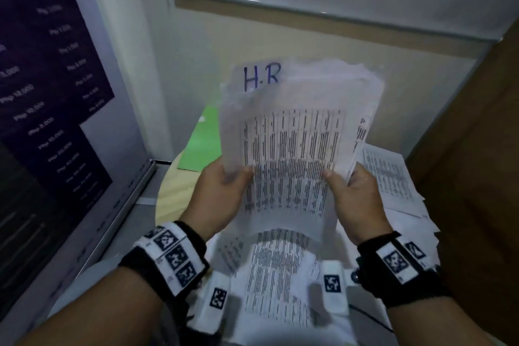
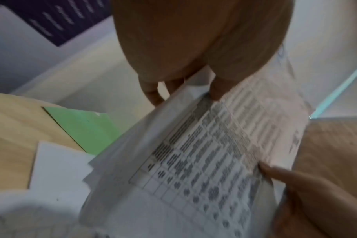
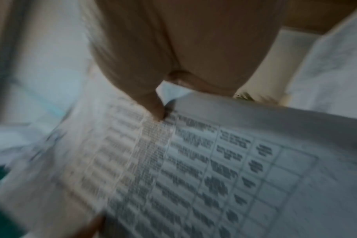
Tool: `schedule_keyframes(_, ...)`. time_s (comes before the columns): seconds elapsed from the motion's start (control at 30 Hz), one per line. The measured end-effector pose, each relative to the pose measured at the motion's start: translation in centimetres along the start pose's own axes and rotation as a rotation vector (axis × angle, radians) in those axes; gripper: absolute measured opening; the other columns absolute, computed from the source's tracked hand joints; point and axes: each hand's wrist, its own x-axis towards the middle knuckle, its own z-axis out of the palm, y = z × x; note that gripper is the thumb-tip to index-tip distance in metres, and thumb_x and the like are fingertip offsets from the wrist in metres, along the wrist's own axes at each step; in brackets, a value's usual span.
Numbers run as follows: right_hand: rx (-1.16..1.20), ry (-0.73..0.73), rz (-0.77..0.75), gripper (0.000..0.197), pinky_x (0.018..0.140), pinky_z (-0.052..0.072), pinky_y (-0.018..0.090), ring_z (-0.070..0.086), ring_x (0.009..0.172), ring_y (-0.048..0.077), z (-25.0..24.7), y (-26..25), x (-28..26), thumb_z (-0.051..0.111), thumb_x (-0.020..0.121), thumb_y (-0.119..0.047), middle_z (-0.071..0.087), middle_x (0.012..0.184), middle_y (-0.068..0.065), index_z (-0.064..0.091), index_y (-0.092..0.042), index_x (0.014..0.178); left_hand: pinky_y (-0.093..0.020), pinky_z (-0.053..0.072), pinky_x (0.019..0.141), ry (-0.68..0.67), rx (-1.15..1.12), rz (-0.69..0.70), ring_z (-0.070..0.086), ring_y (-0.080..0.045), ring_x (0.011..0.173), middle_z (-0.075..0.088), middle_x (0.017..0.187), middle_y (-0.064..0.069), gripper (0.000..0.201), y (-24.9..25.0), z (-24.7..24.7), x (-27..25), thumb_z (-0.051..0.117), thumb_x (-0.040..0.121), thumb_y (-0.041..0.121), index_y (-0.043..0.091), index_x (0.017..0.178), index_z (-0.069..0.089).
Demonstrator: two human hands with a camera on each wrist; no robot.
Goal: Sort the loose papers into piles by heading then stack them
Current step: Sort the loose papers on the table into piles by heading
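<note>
Sheaf of white printed table sheets point(image 1: 292, 149), rear sheet handwritten "H.R", held upright at frame centre above the round pale wooden worktop point(image 1: 174, 188), left hand point(image 1: 222, 191) and right hand point(image 1: 351, 194) each pinching a side edge in a closed grip; step judged: reading headings; next: drop front sheet onto matching pile point(image 1: 387, 174).

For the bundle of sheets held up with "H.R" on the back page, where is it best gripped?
Grip the bundle of sheets at its two lower side edges, one from each side, as the left hand and right hand do: the upright pages fan and sag.
</note>
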Motion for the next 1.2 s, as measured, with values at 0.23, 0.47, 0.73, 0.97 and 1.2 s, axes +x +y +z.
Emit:
schedule_keyframes(0.23,-0.046,-0.026,-0.012,0.04,0.11,0.044,0.023,0.057,0.127,0.001,-0.1,3.6,-3.1,0.053,0.105,-0.012,0.063,0.136,-0.011,0.052,-0.02,0.144,-0.019,0.048,0.095,-0.02,0.069,-0.005,0.058,0.004,0.119,0.064,0.13,0.017,0.041,-4.4,3.7,-2.2,0.054,0.104,0.019,0.034,0.141,0.048)
schedule_keyframes(0.47,-0.082,-0.102,0.27,0.036,0.088,0.053,0.029,0.06,0.098,-0.005,0.4,9.6,-5.9,0.047,0.104,-0.006,0.065,0.114,-0.011,0.049,-0.031,0.13,-0.034,0.053,0.093,-0.06,0.192,-0.324,0.063,-0.018,0.116,0.064,0.122,0.006,0.036,-11.2,5.8,-3.3,0.058,0.101,0.012,0.03,0.129,0.046)
schedule_keyframes(0.73,0.119,-0.122,0.351,0.031,0.092,0.055,0.041,0.067,0.101,0.014,0.1,9.9,-4.5,0.055,0.102,-0.006,0.066,0.12,-0.008,0.051,-0.03,0.121,-0.039,0.05,0.095,0.001,0.348,-0.355,0.06,-0.021,0.109,0.063,0.119,0.002,0.036,-8.5,2.7,0.1,0.052,0.096,0.004,0.024,0.126,0.047)
schedule_keyframes(0.97,0.281,-0.092,0.441,0.032,0.093,0.052,0.049,0.066,0.109,0.028,-1.2,11.5,-2.5,0.059,0.101,-0.005,0.067,0.12,-0.003,0.055,-0.034,0.116,-0.047,0.055,0.07,-0.051,0.654,-0.462,0.06,-0.03,0.083,0.066,0.095,-0.015,0.019,-7.8,-5.8,6.3,0.048,0.1,0.01,0.017,0.114,0.058)
schedule_keyframes(1.2,0.341,-0.086,0.461,0.031,0.088,0.052,0.046,0.066,0.11,0.03,-1.2,13.1,-1.8,0.06,0.1,-0.005,0.068,0.118,-0.001,0.057,-0.035,0.108,-0.038,0.045,0.095,-0.044,0.975,-0.612,0.057,-0.036,0.124,0.058,0.139,-0.02,0.04,-8.0,-7.3,9.8,0.05,0.104,0.012,0.002,0.143,0.05)
